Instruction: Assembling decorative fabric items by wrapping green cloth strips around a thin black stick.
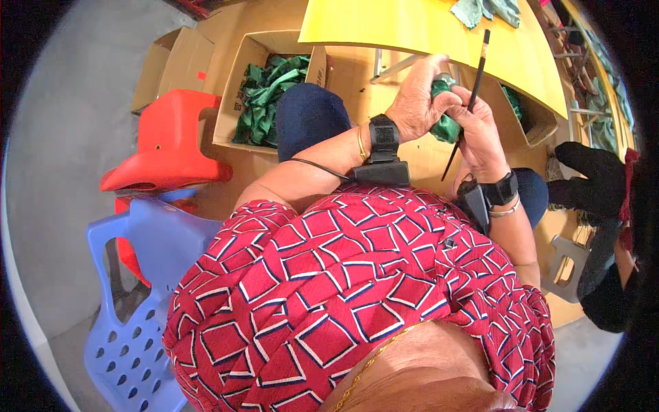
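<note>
Here, green cloth (pixel 446 128) between hands (pixel 414 103) (pixel 482 137)

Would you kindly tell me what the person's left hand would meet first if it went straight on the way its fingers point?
The left hand would probably meet the near edge of the yellow table first, though depth is unclear and it might pass above.

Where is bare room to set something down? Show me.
Yellow tabletop, left of the teal cloth; the tan patch between cardboard box and left hand. Crowded: the box, heaped with green fabric, and where that hand and the right hand meet around a green bundle and black stick.
</note>
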The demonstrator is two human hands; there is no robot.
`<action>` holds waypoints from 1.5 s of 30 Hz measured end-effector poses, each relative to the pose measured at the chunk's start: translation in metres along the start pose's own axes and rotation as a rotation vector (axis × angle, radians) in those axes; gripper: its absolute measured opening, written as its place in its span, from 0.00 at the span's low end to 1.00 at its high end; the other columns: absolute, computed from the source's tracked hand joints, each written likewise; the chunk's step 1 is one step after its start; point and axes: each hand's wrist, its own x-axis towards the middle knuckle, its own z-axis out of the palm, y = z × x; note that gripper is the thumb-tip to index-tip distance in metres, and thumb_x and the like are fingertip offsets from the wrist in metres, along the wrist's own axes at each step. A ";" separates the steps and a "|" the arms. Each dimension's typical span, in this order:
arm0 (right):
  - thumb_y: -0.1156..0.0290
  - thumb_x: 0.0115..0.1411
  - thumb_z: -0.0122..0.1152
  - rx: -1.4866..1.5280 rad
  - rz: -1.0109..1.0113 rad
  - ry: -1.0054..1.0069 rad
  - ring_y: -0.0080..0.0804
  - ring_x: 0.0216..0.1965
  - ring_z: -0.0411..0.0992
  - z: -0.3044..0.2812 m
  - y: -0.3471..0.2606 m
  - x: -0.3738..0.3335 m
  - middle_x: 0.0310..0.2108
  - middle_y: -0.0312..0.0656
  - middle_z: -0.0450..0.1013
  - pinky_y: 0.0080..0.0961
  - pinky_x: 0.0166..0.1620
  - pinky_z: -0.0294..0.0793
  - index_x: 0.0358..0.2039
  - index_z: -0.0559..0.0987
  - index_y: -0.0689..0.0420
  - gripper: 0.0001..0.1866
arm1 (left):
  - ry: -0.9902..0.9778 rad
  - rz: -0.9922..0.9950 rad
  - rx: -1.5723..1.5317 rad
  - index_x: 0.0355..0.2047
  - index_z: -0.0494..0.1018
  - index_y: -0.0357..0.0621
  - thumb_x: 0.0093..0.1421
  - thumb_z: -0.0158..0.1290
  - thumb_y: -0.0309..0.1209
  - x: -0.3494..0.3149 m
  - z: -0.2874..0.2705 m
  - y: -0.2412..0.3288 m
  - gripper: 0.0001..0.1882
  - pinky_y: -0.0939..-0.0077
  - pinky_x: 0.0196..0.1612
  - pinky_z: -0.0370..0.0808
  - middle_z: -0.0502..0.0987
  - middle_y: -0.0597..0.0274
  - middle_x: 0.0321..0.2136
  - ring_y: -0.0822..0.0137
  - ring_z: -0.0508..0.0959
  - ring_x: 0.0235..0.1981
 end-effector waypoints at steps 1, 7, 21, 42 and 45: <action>0.75 0.54 0.52 0.029 0.000 0.048 0.18 0.27 0.69 0.002 0.001 0.001 0.28 0.34 0.71 0.12 0.29 0.69 0.37 0.71 0.63 0.10 | 0.064 -0.009 0.040 0.49 0.56 0.39 0.53 0.51 0.42 0.000 -0.001 -0.001 0.29 0.75 0.37 0.67 0.65 0.58 0.31 0.66 0.68 0.32; 0.76 0.54 0.49 0.056 0.048 0.059 0.23 0.25 0.71 -0.013 -0.005 0.003 0.29 0.39 0.71 0.17 0.29 0.73 0.39 0.69 0.64 0.11 | 0.002 -0.229 -0.228 0.41 0.64 0.37 0.48 0.56 0.27 -0.007 -0.001 0.001 0.19 0.83 0.27 0.70 0.69 0.63 0.26 0.74 0.71 0.25; 0.78 0.51 0.53 0.041 -0.016 -0.034 0.23 0.25 0.70 -0.004 0.002 -0.010 0.29 0.38 0.71 0.19 0.31 0.72 0.33 0.71 0.63 0.07 | 0.138 -0.249 -0.209 0.27 0.72 0.36 0.57 0.44 0.25 0.002 0.000 0.008 0.08 0.82 0.29 0.70 0.73 0.64 0.22 0.76 0.71 0.24; 0.75 0.56 0.49 -0.093 -0.155 0.065 0.17 0.31 0.67 -0.003 -0.005 0.003 0.32 0.34 0.68 0.14 0.35 0.69 0.38 0.69 0.62 0.09 | 0.162 -0.669 -0.772 0.39 0.63 0.38 0.50 0.51 0.18 0.003 -0.014 0.016 0.15 0.82 0.30 0.73 0.71 0.61 0.26 0.72 0.73 0.27; 0.75 0.56 0.49 -0.078 -0.069 0.031 0.18 0.34 0.66 -0.006 -0.005 0.003 0.33 0.35 0.68 0.15 0.38 0.67 0.39 0.68 0.62 0.10 | 0.134 -0.724 -0.779 0.38 0.64 0.39 0.50 0.50 0.18 0.001 -0.012 0.015 0.14 0.83 0.30 0.73 0.71 0.62 0.27 0.74 0.73 0.26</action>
